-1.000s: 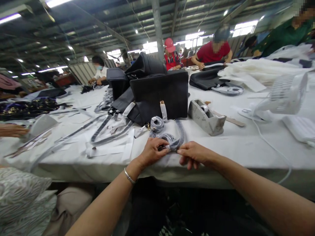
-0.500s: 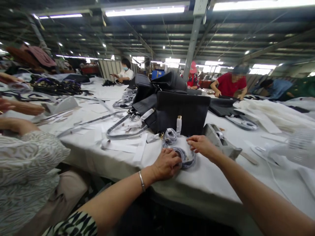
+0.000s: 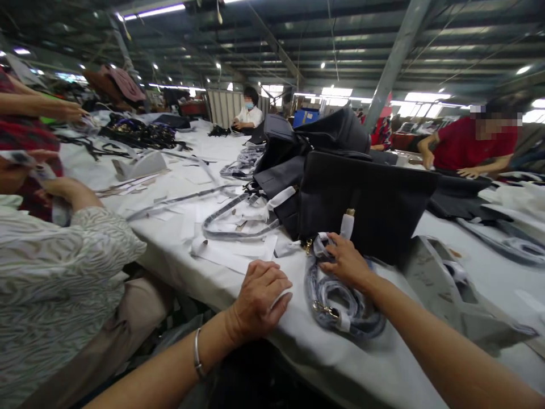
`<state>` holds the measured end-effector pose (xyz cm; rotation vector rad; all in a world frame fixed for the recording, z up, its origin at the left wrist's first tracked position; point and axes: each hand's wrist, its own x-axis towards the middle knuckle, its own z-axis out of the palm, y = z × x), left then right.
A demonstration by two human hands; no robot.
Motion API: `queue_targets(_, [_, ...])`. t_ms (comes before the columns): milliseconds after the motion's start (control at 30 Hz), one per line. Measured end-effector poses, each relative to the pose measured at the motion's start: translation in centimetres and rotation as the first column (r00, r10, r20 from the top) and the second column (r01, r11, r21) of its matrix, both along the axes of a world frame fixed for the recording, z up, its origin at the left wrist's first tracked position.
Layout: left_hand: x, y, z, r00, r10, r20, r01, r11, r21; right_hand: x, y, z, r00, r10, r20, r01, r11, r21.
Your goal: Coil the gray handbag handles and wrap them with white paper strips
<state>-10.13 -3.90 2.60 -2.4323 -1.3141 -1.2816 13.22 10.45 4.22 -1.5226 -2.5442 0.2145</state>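
At the near edge of the worktop (image 3: 300, 336), head view: strap bundle (image 3: 354, 298), film-wrapped and looped, lies flat in front of the upright black bag panel (image 3: 366, 187). Long axis of the bundle slants from a smaller coil at the far left end, just short of the panel, to the wide loops at the near right; a metal clasp (image 3: 326, 310) sits on the loops' near left side. Right hand (image 3: 347, 262) is the nearer one: it reaches across the bundle's far right part, fingers spread, fingertips at the small coil; firmness of contact not readable. Left hand (image 3: 259, 298) is left of the bundle, apart from it, bare cloth between; fingers curled together, thumb alongside. Cannot tell whether it holds anything. Grey tape dispenser (image 3: 430, 274) stands right of the bundle, beyond the right forearm.
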Motion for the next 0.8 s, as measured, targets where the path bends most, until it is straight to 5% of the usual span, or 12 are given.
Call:
queue_targets(133, [-4.7, 0.8, 0.5, 0.991, 0.097, -0.096, -0.103, 0.993, -0.060, 2.4, 0.6, 0.6, 0.893, -0.043, -0.449, -0.044, 0.982, -0.182])
queue_targets(300, [-7.4, 1.1, -1.0, 0.983, 0.088, -0.162, -0.115, 0.979, -0.166, 2.3, -1.1, 5.3, 0.454, -0.260, -0.853, -0.092, 0.938, -0.334])
queue_targets(367, [-7.4, 1.0, -1.5, 0.987, 0.062, -0.151, -0.092, 0.976, -0.200, 1.2, -1.7, 7.8, 0.377, -0.218, -0.900, -0.107, 0.955, -0.276])
queue_targets(500, [-6.2, 0.9, -1.0, 0.995, 0.037, -0.091, -0.054, 0.981, -0.188, -1.4, -1.9, 10.8, 0.440, -0.130, -0.888, -0.138, 0.968, -0.210])
queue_targets(633, [-5.9, 1.7, 0.0, 0.998, -0.006, -0.070, -0.005, 0.987, -0.159, -5.4, -1.5, 10.2, 0.621, -0.092, -0.779, -0.155, 0.959, -0.237])
queue_targets(800, [-8.4, 2.6, -1.0, 0.989, 0.150, 0.007, -0.148, 0.982, -0.121, -13.4, 1.0, 10.0, 0.808, 0.312, -0.500, -0.382, 0.923, -0.042])
